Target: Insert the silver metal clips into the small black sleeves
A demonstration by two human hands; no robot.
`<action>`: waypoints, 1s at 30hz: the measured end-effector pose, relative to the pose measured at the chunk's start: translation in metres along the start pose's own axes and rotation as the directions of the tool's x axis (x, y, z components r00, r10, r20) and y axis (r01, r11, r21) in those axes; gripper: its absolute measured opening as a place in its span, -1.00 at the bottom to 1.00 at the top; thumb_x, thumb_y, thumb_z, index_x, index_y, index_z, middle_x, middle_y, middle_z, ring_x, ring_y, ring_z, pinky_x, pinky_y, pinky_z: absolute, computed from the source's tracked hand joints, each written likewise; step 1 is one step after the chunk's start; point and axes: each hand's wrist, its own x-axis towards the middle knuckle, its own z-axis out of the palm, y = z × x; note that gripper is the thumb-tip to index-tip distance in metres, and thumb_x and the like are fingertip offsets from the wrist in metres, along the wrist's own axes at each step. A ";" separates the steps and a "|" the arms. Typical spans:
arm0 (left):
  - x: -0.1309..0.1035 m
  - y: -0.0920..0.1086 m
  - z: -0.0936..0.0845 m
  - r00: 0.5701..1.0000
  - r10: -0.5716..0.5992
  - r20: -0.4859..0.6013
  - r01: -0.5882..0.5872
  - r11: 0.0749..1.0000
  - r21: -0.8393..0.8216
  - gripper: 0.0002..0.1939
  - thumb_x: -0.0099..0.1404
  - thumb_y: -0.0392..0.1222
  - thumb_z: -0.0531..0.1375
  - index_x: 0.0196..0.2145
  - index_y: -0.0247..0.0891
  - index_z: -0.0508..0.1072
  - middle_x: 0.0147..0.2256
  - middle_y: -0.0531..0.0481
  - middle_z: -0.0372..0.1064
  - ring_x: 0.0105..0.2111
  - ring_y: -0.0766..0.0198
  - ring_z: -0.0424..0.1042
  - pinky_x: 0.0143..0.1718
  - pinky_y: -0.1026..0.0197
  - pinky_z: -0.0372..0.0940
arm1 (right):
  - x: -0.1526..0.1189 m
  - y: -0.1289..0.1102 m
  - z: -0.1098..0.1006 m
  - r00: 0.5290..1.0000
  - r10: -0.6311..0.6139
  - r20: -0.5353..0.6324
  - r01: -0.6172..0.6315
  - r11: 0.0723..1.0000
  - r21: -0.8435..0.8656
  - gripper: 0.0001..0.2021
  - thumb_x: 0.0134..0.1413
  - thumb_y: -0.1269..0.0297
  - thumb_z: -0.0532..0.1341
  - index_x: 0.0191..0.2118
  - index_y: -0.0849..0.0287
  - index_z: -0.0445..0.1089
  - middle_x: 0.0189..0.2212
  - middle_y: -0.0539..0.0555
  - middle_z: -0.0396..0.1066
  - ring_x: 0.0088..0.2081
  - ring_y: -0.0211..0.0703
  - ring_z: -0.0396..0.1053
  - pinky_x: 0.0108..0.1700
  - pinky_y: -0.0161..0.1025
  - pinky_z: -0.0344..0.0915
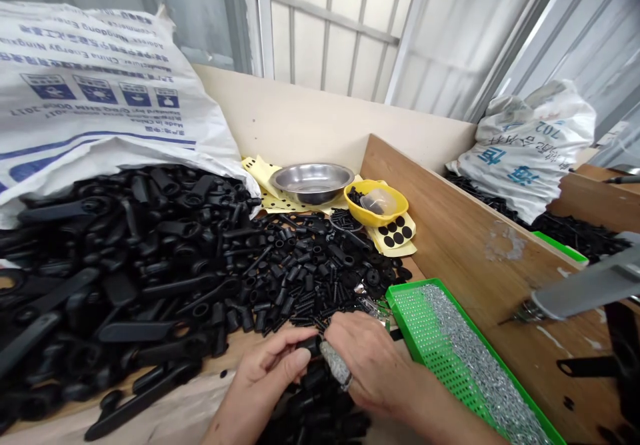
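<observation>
Between the thumb and fingers of my left hand (277, 371) is a small black plastic cylindrical part (312, 345), held just above the near edge of the bench. My right hand (370, 358) is curled against the part's right side, its fingers bent downward. A grey speckled wrapping (335, 365) shows on or beside its thumb, against the part; what the right fingertips pinch is hidden. Below both hands lies a dark heap of black plastic parts (313, 408). Beyond them are loose black screws (305, 305) and short black sleeves (295, 258).
A white woven sack (115, 85) spills black handle-like parts (125, 231) at left. Behind stand a steel bowl (313, 181) and a yellow bowl (395, 211). A green tray (440, 358) of small metal pieces lies right, beside a wooden divider (450, 231) and a grey tool (575, 288).
</observation>
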 end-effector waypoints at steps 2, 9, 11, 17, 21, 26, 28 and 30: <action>-0.003 0.004 0.000 0.998 0.062 -0.028 -0.059 0.992 0.110 -0.82 0.10 -0.14 0.22 -0.30 -0.09 0.57 -0.47 0.10 0.51 -0.47 0.28 0.43 -0.41 0.34 0.33 | 0.001 -0.002 -0.004 0.999 0.021 0.038 -0.025 0.996 0.088 -0.89 0.01 0.50 -0.01 -0.33 0.17 0.15 -0.39 0.05 0.26 -0.37 -0.18 0.18 -0.28 -0.28 0.09; -0.008 0.009 -0.005 0.932 0.361 0.005 -0.334 0.856 0.396 -0.80 0.16 -0.18 0.20 -0.25 -0.02 0.54 -0.22 0.09 0.55 -0.17 0.20 0.46 -0.04 0.27 0.26 | 0.004 -0.010 -0.013 0.995 0.048 0.084 -0.076 0.922 0.381 -0.87 0.11 0.48 -0.09 -0.41 0.13 0.07 -0.47 -0.03 0.24 -0.45 -0.28 0.19 -0.34 -0.38 0.09; -0.007 0.010 -0.006 0.914 0.399 0.076 -0.394 0.824 0.407 -0.79 0.18 -0.20 0.18 -0.22 -0.06 0.53 -0.24 0.06 0.55 -0.18 0.20 0.48 -0.12 0.30 0.32 | 0.004 -0.009 -0.011 0.997 0.030 0.066 -0.052 0.931 0.362 -0.89 0.10 0.45 -0.08 -0.39 0.14 0.09 -0.47 -0.01 0.25 -0.45 -0.26 0.20 -0.34 -0.37 0.11; -0.004 0.014 -0.004 0.960 0.238 0.149 -0.276 0.899 0.341 -0.79 0.20 -0.24 0.13 -0.27 -0.10 0.55 -0.26 0.06 0.57 -0.21 0.20 0.51 -0.19 0.34 0.35 | 0.001 -0.008 -0.006 0.996 0.012 0.094 -0.028 0.986 0.167 -0.83 -0.10 0.49 0.02 -0.30 0.21 0.20 -0.37 0.11 0.32 -0.32 -0.13 0.26 -0.24 -0.28 0.15; -0.007 0.008 0.000 0.955 0.267 0.127 -0.294 0.899 0.325 -0.78 0.22 -0.22 0.11 -0.24 -0.08 0.54 -0.23 0.06 0.56 -0.22 0.19 0.50 -0.17 0.31 0.33 | 0.000 -0.010 -0.004 0.992 0.070 0.105 -0.095 0.963 0.254 -0.89 0.03 0.46 -0.04 -0.33 0.20 0.19 -0.42 0.08 0.31 -0.39 -0.19 0.26 -0.31 -0.32 0.15; -0.001 0.009 -0.006 0.967 0.235 0.094 -0.253 0.876 0.411 -0.80 0.21 -0.20 0.14 -0.24 -0.10 0.53 -0.24 0.05 0.55 -0.20 0.16 0.47 -0.18 0.28 0.31 | 0.003 -0.011 -0.010 0.966 0.184 0.184 -0.229 0.936 0.268 -0.83 0.04 0.51 -0.05 -0.31 0.17 0.21 -0.35 0.06 0.33 -0.30 -0.19 0.28 -0.24 -0.33 0.14; 0.003 0.012 -0.011 0.970 0.211 0.118 -0.242 0.865 0.440 -0.80 0.19 -0.19 0.15 -0.25 -0.13 0.53 -0.29 0.03 0.54 -0.28 0.18 0.48 -0.25 0.27 0.32 | 0.004 -0.009 -0.014 0.942 0.238 0.237 -0.295 0.924 0.242 -0.77 0.06 0.51 -0.05 -0.21 0.14 0.24 -0.29 0.06 0.35 -0.22 -0.16 0.28 -0.21 -0.31 0.13; 0.007 0.013 -0.015 0.969 0.180 0.172 -0.240 0.853 0.463 -0.80 0.19 -0.20 0.14 -0.26 -0.15 0.53 -0.34 0.02 0.52 -0.33 0.19 0.46 -0.28 0.25 0.31 | 0.006 -0.006 -0.019 0.921 0.257 0.292 -0.325 0.921 0.215 -0.72 0.08 0.48 -0.04 -0.13 0.09 0.26 -0.23 0.05 0.37 -0.17 -0.12 0.28 -0.20 -0.29 0.12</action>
